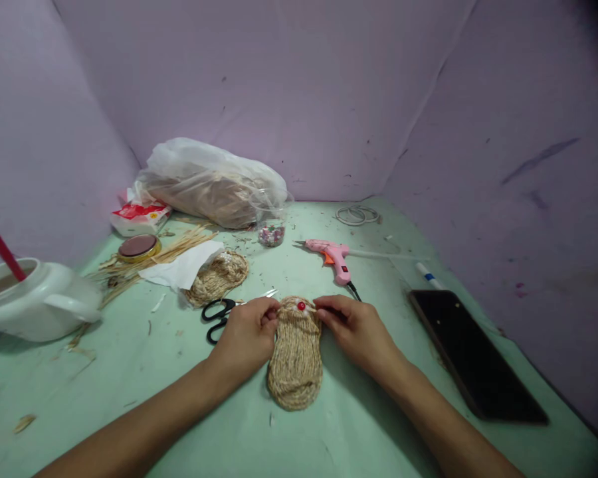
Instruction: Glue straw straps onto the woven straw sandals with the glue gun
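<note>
A small woven straw slipper (295, 362) lies on the green tabletop with its strap end pointing away from me. A red bead (301, 306) and some whitish beads sit on its strap. My left hand (249, 332) has its fingers closed at the left edge of the strap. On the opposite side, my right hand (353, 325) pinches the right edge between thumb and forefinger. Black-handled scissors (219, 311) lie partly hidden behind my left hand. A second straw slipper (219, 275) rests further back, partly covered by white paper (184, 267).
A pink glue gun (331, 255) lies beyond my right hand, near a clear cup of beads (272, 232). To the right are a dark phone (478, 358) and a marker (428, 275). Left stand a white jug (54, 299), straw stalks (184, 245) and a filled plastic bag (209, 182).
</note>
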{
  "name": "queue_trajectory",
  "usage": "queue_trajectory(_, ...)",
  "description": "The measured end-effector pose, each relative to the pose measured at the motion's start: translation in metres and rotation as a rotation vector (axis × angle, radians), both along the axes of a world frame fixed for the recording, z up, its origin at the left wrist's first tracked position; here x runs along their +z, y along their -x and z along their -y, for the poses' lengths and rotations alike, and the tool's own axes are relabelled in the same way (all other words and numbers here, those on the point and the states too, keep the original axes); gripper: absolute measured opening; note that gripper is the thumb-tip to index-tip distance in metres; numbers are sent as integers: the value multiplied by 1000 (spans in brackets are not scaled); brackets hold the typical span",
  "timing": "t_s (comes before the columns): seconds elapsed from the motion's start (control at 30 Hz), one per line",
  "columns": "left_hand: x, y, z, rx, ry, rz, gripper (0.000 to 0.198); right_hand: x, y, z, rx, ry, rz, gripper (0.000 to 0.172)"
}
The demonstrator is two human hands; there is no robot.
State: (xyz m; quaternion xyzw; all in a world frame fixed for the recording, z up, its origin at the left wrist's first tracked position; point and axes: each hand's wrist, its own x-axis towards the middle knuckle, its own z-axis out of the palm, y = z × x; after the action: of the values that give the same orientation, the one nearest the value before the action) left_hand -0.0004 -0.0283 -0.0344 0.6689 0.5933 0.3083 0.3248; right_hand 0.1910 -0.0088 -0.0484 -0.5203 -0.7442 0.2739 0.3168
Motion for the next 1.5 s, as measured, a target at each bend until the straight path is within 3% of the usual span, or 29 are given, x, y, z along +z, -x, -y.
queue_trajectory(0.23,-8,-1,-8,62,109,9,19,4,1,-1,47,23,50,17)
queue_trajectory(0.37,4,6,-1,74,59,-44,27,11,-4,3,-35,10,23,22)
queue_trajectory(0.47,20,18,9,-104,51,-139,23,23,-15,23,-68,3,-66,18)
queue_trajectory(0.57,29,27,18,-366,196,-121,23,27,-17,50,115,96,-107,16)
queue_trajectory(0.63,27,26,21,-442,219,-105,24,22,-12,64,207,121,-61,19)
queue_trajectory(0.87,10,11,22,-401,161,-47,12,1,2,71,97,38,9,9)
queue_trajectory(1.07,10,14,21,-411,158,-116,11,0,-1,68,109,39,-23,7)
queue_trajectory(1.37,12,-1,22,-293,168,-322,15,0,6,64,-37,34,94,9)
queue_trajectory(1.5,11,5,20,-320,203,-266,14,-1,4,67,-36,49,49,7)
